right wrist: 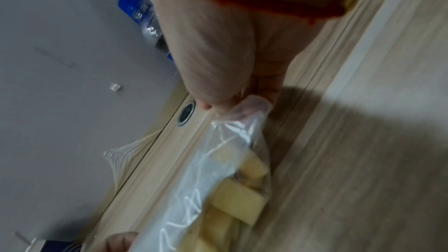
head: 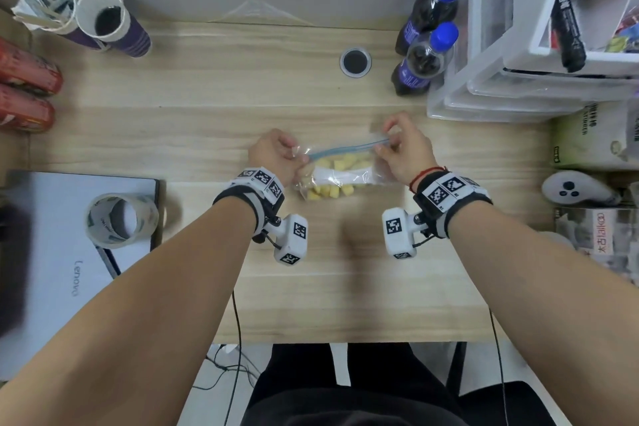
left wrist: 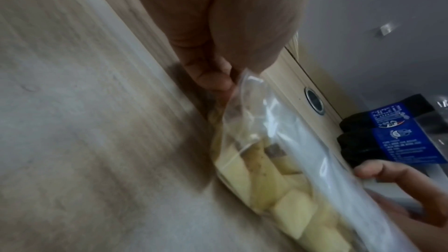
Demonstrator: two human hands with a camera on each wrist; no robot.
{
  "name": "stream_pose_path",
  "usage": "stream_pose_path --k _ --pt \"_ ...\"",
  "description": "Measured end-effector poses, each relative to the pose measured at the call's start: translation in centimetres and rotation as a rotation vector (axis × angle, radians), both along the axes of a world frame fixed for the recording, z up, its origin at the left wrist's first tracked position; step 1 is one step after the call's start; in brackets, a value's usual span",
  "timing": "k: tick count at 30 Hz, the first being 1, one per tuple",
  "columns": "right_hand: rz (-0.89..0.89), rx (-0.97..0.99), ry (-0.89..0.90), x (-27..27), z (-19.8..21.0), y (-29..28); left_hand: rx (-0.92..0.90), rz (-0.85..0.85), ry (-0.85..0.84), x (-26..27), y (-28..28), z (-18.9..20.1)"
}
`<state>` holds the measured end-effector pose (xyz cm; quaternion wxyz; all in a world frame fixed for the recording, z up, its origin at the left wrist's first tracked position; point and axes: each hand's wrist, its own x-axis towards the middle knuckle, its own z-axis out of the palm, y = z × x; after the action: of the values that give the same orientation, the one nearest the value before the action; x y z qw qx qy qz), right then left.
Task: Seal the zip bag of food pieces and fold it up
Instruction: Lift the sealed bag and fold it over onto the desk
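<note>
A clear zip bag (head: 340,175) with pale yellow food pieces (head: 332,191) stands on the wooden desk, its blue zip strip (head: 349,148) stretched across the top. My left hand (head: 276,154) pinches the strip's left end. My right hand (head: 403,149) pinches the right end. In the left wrist view my fingers (left wrist: 213,81) grip the bag's corner (left wrist: 249,83) above the food pieces (left wrist: 286,194). In the right wrist view the right hand's fingertips (right wrist: 242,102) hold the other corner of the bag (right wrist: 232,141).
Two dark bottles with blue caps (head: 427,48) and white drawers (head: 518,45) stand at the back right. A cable hole (head: 355,61) lies behind the bag. Paper cups (head: 103,21) sit back left, red cans (head: 24,86) at left, a laptop (head: 69,252) with a tape roll (head: 121,220) near left.
</note>
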<state>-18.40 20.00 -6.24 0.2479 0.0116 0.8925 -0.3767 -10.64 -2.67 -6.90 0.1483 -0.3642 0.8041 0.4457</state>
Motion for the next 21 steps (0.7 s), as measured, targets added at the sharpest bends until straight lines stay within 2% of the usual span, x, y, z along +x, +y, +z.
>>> stream_pose_path --k 3,8,11,14,16,18,21 --pt "0.131 -0.071 -0.027 0.2 0.0 0.8 -0.035 -0.07 0.083 0.2 0.1 0.3" --pt "0.37 -0.097 0.115 1.2 -0.5 2.7 -0.102 -0.304 0.135 1.4 -0.1 -0.3" --pt "0.528 0.041 0.237 1.6 -1.0 3.5 -0.125 -0.377 0.162 2.4 -0.2 -1.0" --pt "0.655 0.206 0.195 2.2 -1.4 3.7 -0.137 -0.394 0.153 2.8 0.0 -1.1" --pt "0.606 0.153 0.198 2.7 -1.5 3.1 -0.152 -0.39 0.161 2.9 0.1 -0.9" --pt "0.469 0.029 0.17 2.8 -1.2 2.5 -0.097 -0.358 0.114 2.7 0.2 -0.4" --pt "0.214 -0.094 0.011 2.5 -0.6 1.4 0.086 -0.174 -0.023 2.4 0.3 0.4"
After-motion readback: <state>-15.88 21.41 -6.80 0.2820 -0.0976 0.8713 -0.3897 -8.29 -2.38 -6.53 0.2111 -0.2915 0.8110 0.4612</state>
